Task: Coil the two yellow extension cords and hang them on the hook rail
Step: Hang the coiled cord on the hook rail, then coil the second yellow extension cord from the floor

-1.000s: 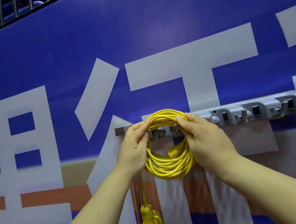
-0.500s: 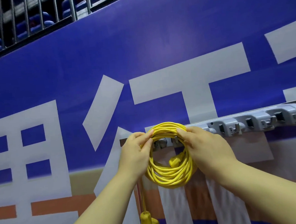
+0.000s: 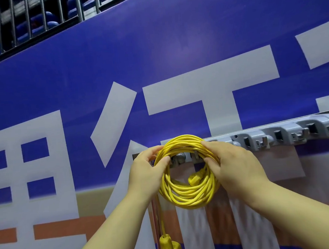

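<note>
A: What has moved since a second ago?

B: Little about the hold. The view has tipped upward, so more of the railing (image 3: 35,22) above the blue banner (image 3: 155,57) shows, and the hook rail (image 3: 277,134) with the coil sits lower in the picture. Both hands are still on the coil as before.

A: Where is the cord, relative to the hook rail?

B: The coiled yellow extension cord (image 3: 188,196) hangs in front of the rail's left end. The top of the loop rises just above the rail and the rest droops below it. Through the loop you can see a grey knob and hook on the rail. Whether the coil already rests on a hook, I cannot tell.

A: And the hands?

B: The left hand (image 3: 145,174) pinches the coil's upper left side, thumb inside the loop and fingers behind the strands. The right hand (image 3: 234,166) has its grip pressed around the upper right side, fingers over the top, thumb curled in under the strands.

A: Anything hanging loose?

B: A yellow plug (image 3: 195,178) lies inside the loop, below the rail. One strand drops straight down from the coil's left side to a yellow socket block (image 3: 169,248), well below the rail at the picture's bottom edge.

A: The rest of the rail?

B: Grey holders and hooks, to the right of the coil, with nothing on them.
</note>
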Tool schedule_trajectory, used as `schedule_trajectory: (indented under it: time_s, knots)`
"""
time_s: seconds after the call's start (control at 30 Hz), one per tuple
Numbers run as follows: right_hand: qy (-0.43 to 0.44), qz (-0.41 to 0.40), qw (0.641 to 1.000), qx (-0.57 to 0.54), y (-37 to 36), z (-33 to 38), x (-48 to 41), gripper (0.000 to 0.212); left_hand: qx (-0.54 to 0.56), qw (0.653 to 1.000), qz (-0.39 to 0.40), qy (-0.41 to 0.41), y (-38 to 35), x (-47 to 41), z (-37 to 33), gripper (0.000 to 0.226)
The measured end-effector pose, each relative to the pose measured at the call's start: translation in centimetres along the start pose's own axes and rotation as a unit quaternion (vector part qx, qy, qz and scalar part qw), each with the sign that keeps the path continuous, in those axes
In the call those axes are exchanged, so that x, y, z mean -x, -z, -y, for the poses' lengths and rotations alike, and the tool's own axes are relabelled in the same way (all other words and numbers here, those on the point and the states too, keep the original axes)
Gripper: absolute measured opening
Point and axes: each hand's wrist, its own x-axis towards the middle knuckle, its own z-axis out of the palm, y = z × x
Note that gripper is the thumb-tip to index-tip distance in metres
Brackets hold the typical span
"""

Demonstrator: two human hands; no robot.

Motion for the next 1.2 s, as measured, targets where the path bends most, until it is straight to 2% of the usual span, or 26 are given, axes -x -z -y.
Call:
schedule_trajectory:
  time_s: [0.1,0.23,0.37,0.5,0.7,0.9,1.07,1.2]
  knots:
    - [0.003,-0.005,1.000,-0.011,0.5,0.1,0.7,0.045,-0.052,0.998,0.003,-0.022,0.4,1.0,0.0,0.028]
    - [0.012,-0.005,0.999,-0.036,1.7,0.0,2.6,0.043,-0.131,0.991,0.009,-0.037,1.2,3.4,-0.1,0.045]
    - [-0.006,0.022,0.999,-0.047,3.0,-0.5,5.9,0.049,-0.153,0.987,0.013,-0.035,1.9,7.5,-0.6,0.051]
    - [-0.035,0.094,0.995,-0.023,3.2,-1.5,10.9,0.060,-0.163,0.986,0.045,-0.014,1.6,13.1,-0.9,0.051]
    - [-0.102,0.227,0.968,-0.022,2.7,-3.4,20.7,0.062,-0.184,0.966,0.175,0.044,-1.2,23.4,0.2,0.057]
    - [-0.152,0.376,0.914,-0.017,1.0,-6.0,31.5,0.065,-0.190,0.924,0.304,0.130,-4.2,33.8,3.4,0.062]
    - [-0.174,0.502,0.847,-0.020,-2.0,-8.3,39.5,0.072,-0.194,0.859,0.436,0.185,-7.2,40.8,7.3,0.072]
    - [-0.177,0.610,0.772,-0.012,-5.3,-9.7,46.0,0.075,-0.198,0.788,0.543,0.211,-9.7,45.3,11.3,0.078]
